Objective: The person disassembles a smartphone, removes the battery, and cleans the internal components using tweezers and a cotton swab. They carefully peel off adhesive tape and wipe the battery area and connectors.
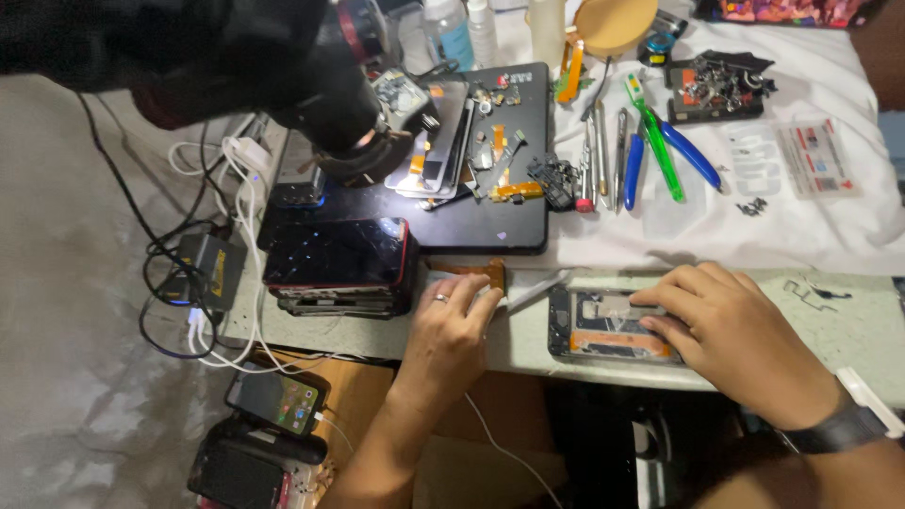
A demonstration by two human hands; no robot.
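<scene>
The opened phone (pixel 603 325) lies flat at the desk (pixel 848 320) front edge; the right hand (pixel 731 330) rests on it, fingers spread, pinning it; the left hand (pixel 452 325) pinches a thin pale tool (pixel 533 287); best keep the frame pressed still and the tool shallow.

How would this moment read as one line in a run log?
left hand: on tweezers | right hand: on opened phone | table

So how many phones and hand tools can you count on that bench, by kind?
Opened phone under the right hand: 1
Stacked phones near the left hand: at least 2
Blue-handled pliers: 1
Green toothbrush: 1
Tweezers and slim metal tools: about 3
Total: about 8
</scene>
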